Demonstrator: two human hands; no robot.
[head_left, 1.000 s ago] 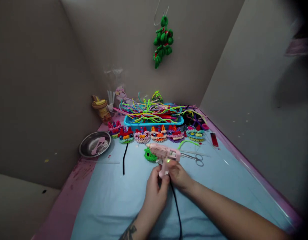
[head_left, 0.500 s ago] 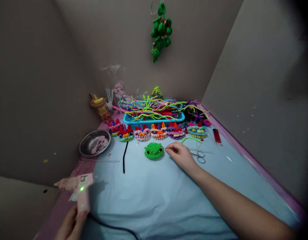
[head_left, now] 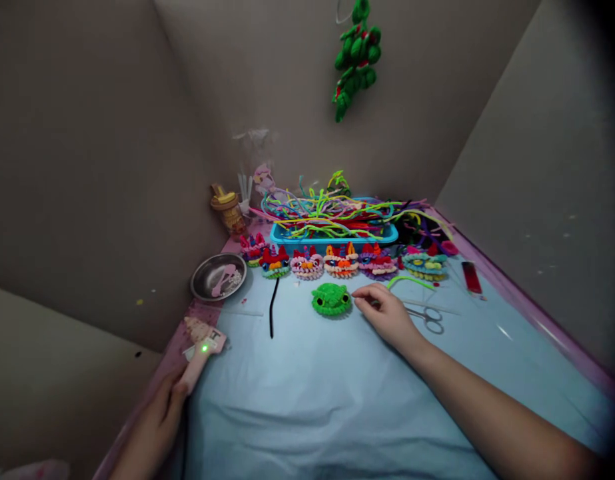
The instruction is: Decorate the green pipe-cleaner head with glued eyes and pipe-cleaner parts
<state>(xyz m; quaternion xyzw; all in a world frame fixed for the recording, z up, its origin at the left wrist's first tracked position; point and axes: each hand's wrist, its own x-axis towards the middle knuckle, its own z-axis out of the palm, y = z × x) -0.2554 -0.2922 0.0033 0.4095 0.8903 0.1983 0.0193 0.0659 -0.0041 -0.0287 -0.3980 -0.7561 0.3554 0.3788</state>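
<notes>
My left hand (head_left: 162, 400) is wrapped round the handle of a pink glue gun (head_left: 203, 357) with a lit green light, at the table's left edge. Its nozzle end lies toward the steel bowl. A green fuzzy frog-like head (head_left: 332, 300) with two dark eyes sits upright at mid-table. Just to its right is my right hand (head_left: 384, 313), thumb and fingertips pinched together close to the head's side. Whatever those fingers hold, if anything, is too small to tell. Behind that hand lie scissors (head_left: 432, 320), partly hidden by it, and a bright green pipe cleaner (head_left: 412, 283).
Several colourful fuzzy heads (head_left: 341, 262) stand in a row before a blue basket (head_left: 332, 245) heaped with pipe cleaners. On the left are a steel bowl (head_left: 200, 293) with a pink spoon and a lidded cup (head_left: 230, 210). A black pipe cleaner (head_left: 272, 313) lies left of the frog-like head.
The view has swung left, shifting everything rightward in it. My left hand has moved the glue gun away toward the left edge and tilted it. My right hand stays beside the green head.
</notes>
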